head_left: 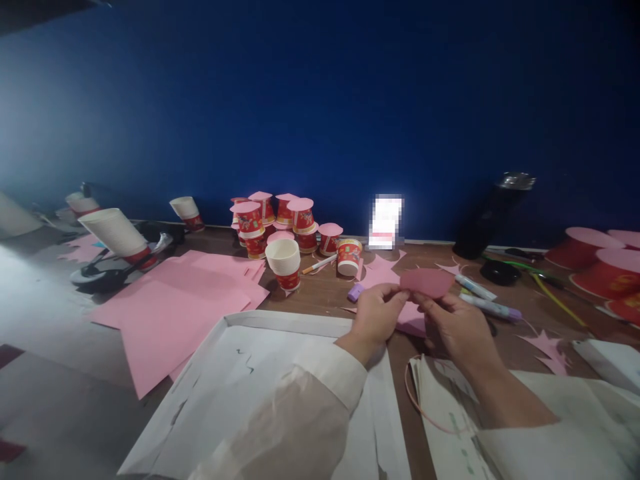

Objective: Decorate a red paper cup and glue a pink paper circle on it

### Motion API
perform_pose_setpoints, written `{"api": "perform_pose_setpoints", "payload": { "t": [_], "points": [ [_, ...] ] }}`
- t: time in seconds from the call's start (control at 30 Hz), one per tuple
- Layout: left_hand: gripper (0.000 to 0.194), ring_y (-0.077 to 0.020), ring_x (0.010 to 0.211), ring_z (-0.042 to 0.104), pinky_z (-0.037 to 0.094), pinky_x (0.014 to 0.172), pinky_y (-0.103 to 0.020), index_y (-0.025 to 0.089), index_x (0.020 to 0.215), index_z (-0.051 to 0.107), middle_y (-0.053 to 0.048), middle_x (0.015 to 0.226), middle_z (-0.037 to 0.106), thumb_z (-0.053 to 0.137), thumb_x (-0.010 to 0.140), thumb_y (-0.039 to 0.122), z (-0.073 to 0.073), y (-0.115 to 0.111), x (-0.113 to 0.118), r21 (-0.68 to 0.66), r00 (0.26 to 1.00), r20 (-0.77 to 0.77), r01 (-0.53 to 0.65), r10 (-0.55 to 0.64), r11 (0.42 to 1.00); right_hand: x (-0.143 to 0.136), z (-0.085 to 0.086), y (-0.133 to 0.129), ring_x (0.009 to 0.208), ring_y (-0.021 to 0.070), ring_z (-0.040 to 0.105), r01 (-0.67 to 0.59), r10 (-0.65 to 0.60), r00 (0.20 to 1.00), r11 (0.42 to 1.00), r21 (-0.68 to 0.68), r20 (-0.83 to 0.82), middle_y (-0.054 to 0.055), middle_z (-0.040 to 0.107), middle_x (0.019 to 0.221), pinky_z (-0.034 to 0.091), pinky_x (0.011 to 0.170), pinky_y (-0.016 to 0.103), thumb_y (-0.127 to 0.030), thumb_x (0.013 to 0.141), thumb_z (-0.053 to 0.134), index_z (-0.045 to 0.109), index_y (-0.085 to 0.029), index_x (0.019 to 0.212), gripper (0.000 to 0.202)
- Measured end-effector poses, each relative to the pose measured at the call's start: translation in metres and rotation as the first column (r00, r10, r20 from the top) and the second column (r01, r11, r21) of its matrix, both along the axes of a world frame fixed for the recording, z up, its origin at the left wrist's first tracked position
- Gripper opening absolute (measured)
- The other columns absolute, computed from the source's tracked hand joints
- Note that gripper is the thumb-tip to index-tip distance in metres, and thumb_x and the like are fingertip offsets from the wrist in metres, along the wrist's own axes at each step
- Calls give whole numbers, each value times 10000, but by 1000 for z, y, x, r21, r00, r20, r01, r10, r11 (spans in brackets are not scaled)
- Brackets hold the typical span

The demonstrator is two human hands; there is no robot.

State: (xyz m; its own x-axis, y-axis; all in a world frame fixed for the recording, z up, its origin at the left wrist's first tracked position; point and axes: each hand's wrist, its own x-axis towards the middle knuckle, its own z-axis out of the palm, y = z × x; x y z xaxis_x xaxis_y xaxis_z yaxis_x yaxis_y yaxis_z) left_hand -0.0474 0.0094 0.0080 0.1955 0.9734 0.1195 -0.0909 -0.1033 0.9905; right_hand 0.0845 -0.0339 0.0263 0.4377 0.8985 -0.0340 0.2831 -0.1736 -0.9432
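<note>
A rounded pink paper piece is held up between both hands over the brown table. My left hand pinches its left edge between thumb and fingers. My right hand has its fingers closed on the lower right edge. Beneath the hands lies more pink paper. A purple glue cap rests just left of my left hand, and glue tubes lie right of the paper piece. Behind are pink paper scraps and a red cup.
Pink sheets lie left, by a white tray. Stacked red cups with pink tops and nested white-rimmed cups stand behind. A lit phone leans on the blue wall. A black bottle and larger red cups are right.
</note>
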Motion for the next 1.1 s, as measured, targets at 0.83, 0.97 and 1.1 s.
{"api": "perform_pose_setpoints", "payload": {
  "t": [0.83,0.97,1.1],
  "points": [
    [115,-170,774,656,511,794,-306,160,834,755,-46,801,743,678,824,245,-6,3,1,20,1000,-22,-13,14,1000,0,-4,2,357,137,457,-35,34,998,999,-16,-58,-53,488,445,350,365,264,-687,650,746,687,-186,801,527],
    [88,-150,718,623,493,727,-276,154,803,740,-28,750,715,669,827,200,-1,2,1,-12,1000,-9,-20,19,1000,1,-6,4,455,120,492,-61,62,997,998,31,-44,-15,606,568,383,413,248,-623,645,798,731,-157,859,518],
    [72,-133,678,585,463,679,-255,150,777,725,-7,705,679,674,822,173,0,2,1,-33,999,-2,-32,32,999,0,-12,7,479,126,523,-88,98,983,994,65,-157,-8,642,617,402,413,242,-539,612,868,707,-168,877,484]
  ]
}}
